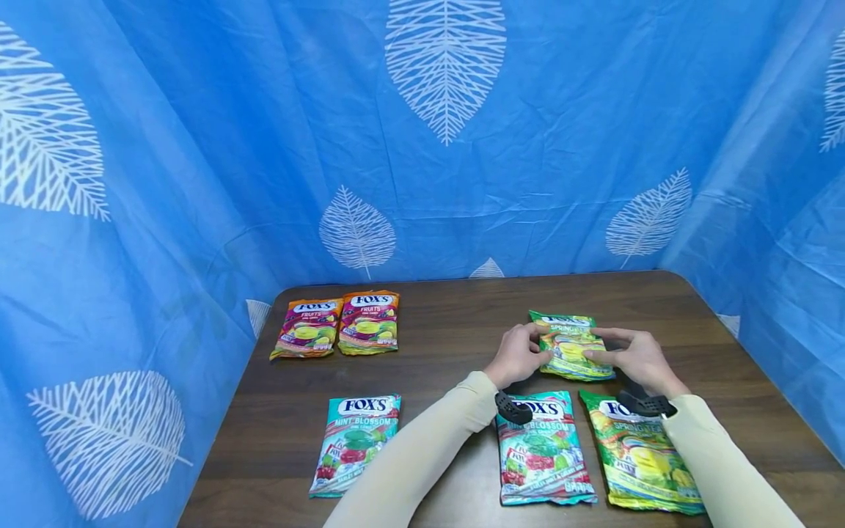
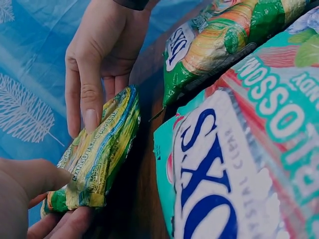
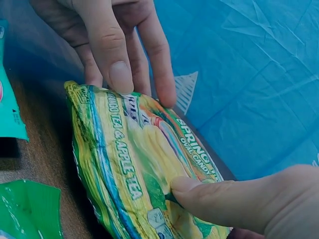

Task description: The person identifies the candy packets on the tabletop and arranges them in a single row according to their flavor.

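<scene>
Between my two hands is a green and yellow bag of spring tea candy (image 1: 569,348), at the back right of the table. My left hand (image 1: 518,356) pinches its left edge, thumb on the printed face. At the other side my right hand (image 1: 639,359) grips the bag, and in the right wrist view that thumb (image 3: 209,194) presses on the front, with fingers partly hidden underneath. The left wrist view shows the bag (image 2: 94,154) tilted, its lower edge toward the camera. Nearer me lie a mint blossom candy bag (image 1: 541,458) and another spring tea bag (image 1: 643,462), the latter partly behind my right forearm.
Two orange and purple fruits candy bags (image 1: 306,330) lie side by side at the back left. Another mint blossom bag (image 1: 356,440) is at the front left, partly covered by my left sleeve (image 1: 422,447). A blue leaf-print curtain (image 1: 449,205) surrounds the brown table (image 1: 449,330).
</scene>
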Demonstrator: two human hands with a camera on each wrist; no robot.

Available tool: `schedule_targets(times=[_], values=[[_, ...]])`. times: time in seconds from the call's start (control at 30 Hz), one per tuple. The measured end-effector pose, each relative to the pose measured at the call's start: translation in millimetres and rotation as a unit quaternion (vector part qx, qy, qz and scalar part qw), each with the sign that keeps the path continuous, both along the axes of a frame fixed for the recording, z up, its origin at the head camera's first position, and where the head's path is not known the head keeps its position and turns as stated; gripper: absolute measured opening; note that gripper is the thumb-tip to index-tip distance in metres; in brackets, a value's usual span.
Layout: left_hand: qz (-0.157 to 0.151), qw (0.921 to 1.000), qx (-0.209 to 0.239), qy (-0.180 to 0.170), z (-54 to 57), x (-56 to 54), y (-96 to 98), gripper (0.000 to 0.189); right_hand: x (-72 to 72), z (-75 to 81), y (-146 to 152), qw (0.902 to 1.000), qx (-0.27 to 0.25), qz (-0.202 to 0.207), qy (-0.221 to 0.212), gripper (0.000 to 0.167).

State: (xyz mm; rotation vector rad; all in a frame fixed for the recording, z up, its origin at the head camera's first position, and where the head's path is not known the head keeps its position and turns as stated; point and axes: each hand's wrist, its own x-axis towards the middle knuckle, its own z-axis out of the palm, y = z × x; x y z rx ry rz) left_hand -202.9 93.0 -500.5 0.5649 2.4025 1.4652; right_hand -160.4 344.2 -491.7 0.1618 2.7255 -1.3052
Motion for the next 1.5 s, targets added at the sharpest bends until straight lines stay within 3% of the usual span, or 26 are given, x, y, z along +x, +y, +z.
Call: schedule_targets(times=[0.43, 0.7, 1.07, 1.3, 1.5], values=[[-0.012, 0.9977, 0.007, 0.067, 2.4, -2.7, -7.2, 0.043, 3.0, 8.8, -12.7, 0.9991, -0.009, 0.013, 0.038, 0.071], [-0.023, 0.9967, 0.009, 0.078, 11.4, -5.1, -22.1, 0.041, 2.5, 18.4, -24.5, 0.9984, 0.008, 0.012, 0.054, 0.074], [-0.011, 0.9948, -0.013, 0.101, 21.7, -13.9, -48.0, 0.039, -5.8, 29.3, -49.9, 0.9967, 0.011, 0.027, 0.076, 0.068], [0.012, 0.9947, -0.015, 0.101, 30.1, -20.2, -70.7, 0.039, -17.3, 36.6, -72.6, 0.9952, 0.003, 0.038, 0.090, 0.066], [0.034, 0.9938, -0.015, 0.105, 30.1, -25.9, -93.0, 0.040, -31.2, 38.9, -93.8, 0.9944, 0.002, 0.051, 0.092, 0.063]])
